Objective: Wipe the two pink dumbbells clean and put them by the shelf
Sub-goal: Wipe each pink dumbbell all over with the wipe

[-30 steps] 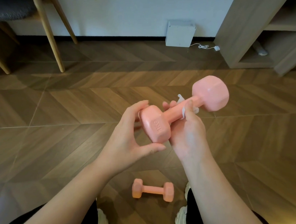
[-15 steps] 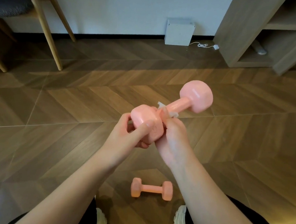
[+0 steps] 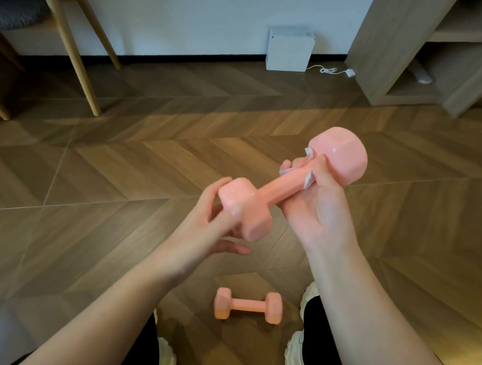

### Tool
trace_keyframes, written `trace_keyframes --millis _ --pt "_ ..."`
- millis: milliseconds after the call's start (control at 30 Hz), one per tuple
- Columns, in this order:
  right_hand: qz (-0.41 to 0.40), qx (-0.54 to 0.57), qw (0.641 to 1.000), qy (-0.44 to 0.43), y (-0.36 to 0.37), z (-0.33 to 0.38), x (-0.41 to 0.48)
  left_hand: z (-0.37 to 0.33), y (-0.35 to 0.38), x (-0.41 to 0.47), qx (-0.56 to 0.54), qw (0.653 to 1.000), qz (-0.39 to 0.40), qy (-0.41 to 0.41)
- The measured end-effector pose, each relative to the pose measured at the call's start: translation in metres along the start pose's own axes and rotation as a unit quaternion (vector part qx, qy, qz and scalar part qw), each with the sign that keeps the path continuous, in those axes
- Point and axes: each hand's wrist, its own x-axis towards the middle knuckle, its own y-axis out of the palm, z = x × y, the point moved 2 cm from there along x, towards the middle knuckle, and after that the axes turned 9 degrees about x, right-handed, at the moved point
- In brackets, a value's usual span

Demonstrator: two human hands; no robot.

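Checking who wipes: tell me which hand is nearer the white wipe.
Right. The right hand holds the white wipe round the handle of the held dumbbell, by its far head; the left hand grips the near head, apart from the wipe.

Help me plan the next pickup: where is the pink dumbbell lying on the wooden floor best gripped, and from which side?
Probably its slim middle bar, from straight above. The pink hexagonal-headed dumbbell lies flat on the wooden floor, bar running left-right, and its wider heads seem to keep the bar raised, leaving finger room underneath.
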Motion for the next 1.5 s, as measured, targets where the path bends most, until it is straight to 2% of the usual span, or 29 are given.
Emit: trace_keyframes --millis 33,67,133,200,300,433,533,567,733,833,967,1033,1100,1200,1267,1333,1400,1500 --pt "-0.001 -0.004 1.000 -0.003 -0.001 0.000 0.001 0.001 0.001 0.003 -0.039 0.999 -0.010 -0.020" --pt "0.000 -0.014 1.000 -0.004 -0.002 -0.001 0.000 -0.001 0.002 0.005 -0.036 0.999 -0.029 -0.006" --pt "-0.001 -0.053 0.999 0.000 -0.003 -0.006 -0.002 -0.007 0.004 0.006 0.066 0.993 -0.072 0.073" --pt "-0.014 -0.107 0.994 0.025 -0.002 -0.018 -0.007 -0.010 0.006 0.004 0.196 0.965 -0.094 0.147" --pt "-0.043 -0.151 0.983 0.093 -0.005 -0.036 -0.013 -0.012 0.002 0.003 0.349 0.903 -0.133 0.213" --pt "-0.027 -0.086 0.983 0.159 -0.008 -0.044 -0.009 -0.012 -0.007 0.001 0.502 0.803 -0.132 0.292" --pt "-0.027 -0.026 0.986 0.164 -0.011 -0.039 -0.003 -0.014 -0.010 -0.001 0.588 0.718 -0.146 0.343" --pt "-0.030 -0.015 0.987 0.155 -0.010 -0.034 -0.001 -0.016 -0.010 -0.002 0.599 0.700 -0.149 0.358" --pt "0.002 -0.006 0.996 0.092 0.001 0.001 0.002 -0.019 -0.012 -0.010 0.600 0.681 -0.158 0.390" --pt "0.002 -0.012 0.995 0.096 0.003 -0.001 -0.009 -0.018 -0.011 -0.010 0.601 0.677 -0.154 0.396" --pt "-0.010 -0.025 0.985 0.173 -0.009 -0.028 -0.018 -0.015 -0.005 -0.007 0.608 0.683 -0.142 0.378" --pt "-0.002 -0.020 0.981 0.193 -0.013 -0.034 -0.017 -0.013 -0.003 -0.007 0.606 0.700 -0.146 0.350" --pt "-0.005 -0.012 0.983 0.185 -0.014 -0.033 -0.012 -0.013 -0.004 -0.007 0.563 0.747 -0.151 0.319" --pt "-0.012 0.016 0.986 0.165 -0.010 -0.024 -0.005 -0.016 -0.009 -0.010 0.439 0.848 -0.147 0.259" --pt "-0.010 0.013 0.991 0.133 -0.007 -0.015 -0.001 -0.016 -0.014 -0.011 0.339 0.912 -0.136 0.186" --pt "-0.006 0.010 0.993 0.115 -0.003 -0.008 -0.002 -0.013 -0.017 -0.011 0.227 0.961 -0.115 0.109" --pt "0.006 -0.007 0.993 0.118 0.000 -0.007 -0.005 -0.008 -0.016 -0.011 0.119 0.986 -0.111 0.037" --pt "0.025 -0.071 0.989 0.131 0.001 -0.024 -0.013 -0.006 -0.014 -0.009 0.012 0.992 -0.096 -0.079"
